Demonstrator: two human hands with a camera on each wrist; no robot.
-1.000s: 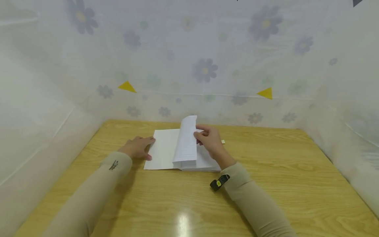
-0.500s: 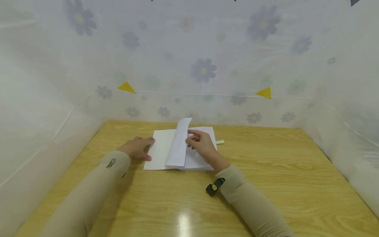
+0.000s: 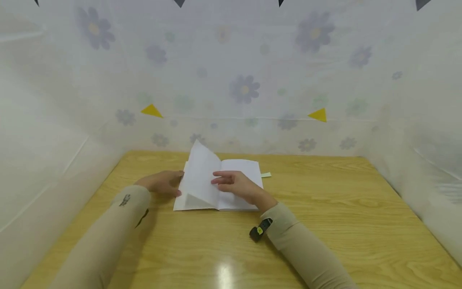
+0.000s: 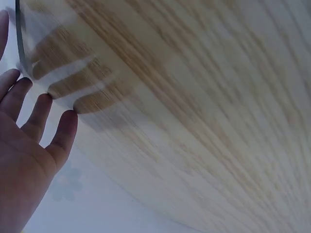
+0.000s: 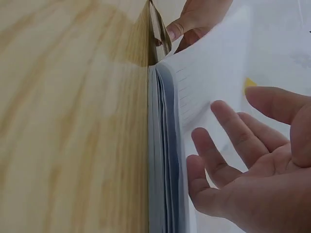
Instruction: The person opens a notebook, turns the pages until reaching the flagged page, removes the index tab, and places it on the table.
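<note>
An open book [image 3: 240,170] with white lined pages lies on the wooden table [image 3: 325,208]. One leaf [image 3: 200,174] stands tilted over the left half. My right hand [image 3: 231,184] lies across the middle of the book, fingers straight, with its fingertips against that leaf. In the right wrist view the right hand [image 5: 233,165] hovers beside the page stack [image 5: 163,145]. My left hand [image 3: 164,182] rests flat on the table at the book's left edge, fingers straight in the left wrist view [image 4: 29,141].
A small pale tab [image 3: 266,175] sticks out at the book's right edge. A black wrist device [image 3: 260,230] sits on my right sleeve. Translucent flowered sheets [image 3: 245,88] wall in the table on three sides. Bare wood stretches to the right and front.
My right hand has swept the raised leaf from the middle of the book over to the left, and its pinch has given way to straight fingers. My left hand has stayed put.
</note>
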